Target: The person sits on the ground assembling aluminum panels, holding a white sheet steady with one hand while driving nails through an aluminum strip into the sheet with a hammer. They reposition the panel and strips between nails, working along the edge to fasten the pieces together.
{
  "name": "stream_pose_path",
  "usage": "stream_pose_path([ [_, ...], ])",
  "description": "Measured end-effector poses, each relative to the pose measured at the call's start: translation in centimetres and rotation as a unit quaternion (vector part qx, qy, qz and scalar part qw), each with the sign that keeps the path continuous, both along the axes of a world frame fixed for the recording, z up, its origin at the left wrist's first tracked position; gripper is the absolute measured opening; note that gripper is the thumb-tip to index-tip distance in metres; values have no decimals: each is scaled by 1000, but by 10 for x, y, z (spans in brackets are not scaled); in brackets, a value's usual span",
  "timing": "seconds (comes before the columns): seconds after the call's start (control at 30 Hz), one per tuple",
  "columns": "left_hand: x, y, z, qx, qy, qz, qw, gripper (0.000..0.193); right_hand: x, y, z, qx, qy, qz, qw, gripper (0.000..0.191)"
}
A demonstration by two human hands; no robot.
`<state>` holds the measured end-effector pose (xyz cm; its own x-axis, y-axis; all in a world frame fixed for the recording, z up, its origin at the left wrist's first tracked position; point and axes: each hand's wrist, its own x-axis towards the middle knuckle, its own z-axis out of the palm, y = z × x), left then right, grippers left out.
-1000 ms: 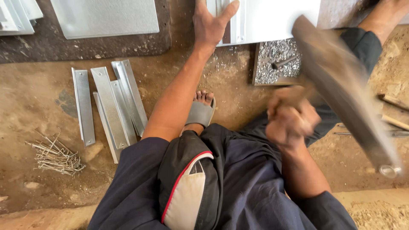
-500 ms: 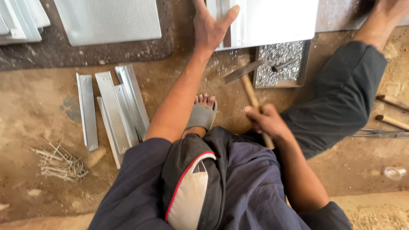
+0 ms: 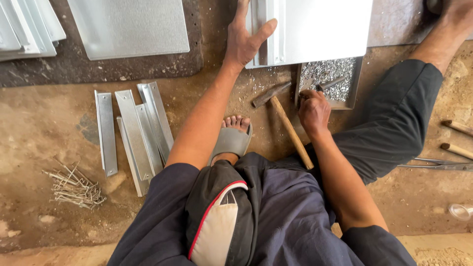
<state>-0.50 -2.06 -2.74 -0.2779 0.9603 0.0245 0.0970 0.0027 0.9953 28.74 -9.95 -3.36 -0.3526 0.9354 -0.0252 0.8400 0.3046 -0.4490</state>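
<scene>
The hammer [image 3: 283,123], raised and blurred in mid-swing a second ago, then angled in the right hand [image 3: 314,112] half a second ago, now lies on the ground, wooden handle toward the person, head just left of the metal tray [image 3: 351,98]. The right hand has let go of it and moved far and right to the tray's left edge, fingers bent at the small metal pieces there. Whether they grip anything cannot be told.
</scene>
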Motion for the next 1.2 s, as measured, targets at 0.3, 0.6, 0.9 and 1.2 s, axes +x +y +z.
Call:
stream_pose_path([
  [0.3,9,-6,-42,35,6,88,995,82,6,-4,-6,-22,109,-92,990,10],
  [0.6,32,9,-31,53,-15,102,993,52,-1,9,22,-126,295,-171,932,18],
  [0.9,38,0,-17,58,-68,127,988,34,-68,16,44,-318,567,-159,743,6],
  [1.2,38,0,2,23,-34,159,986,28,-96,14,13,-299,545,-189,760,8],
])
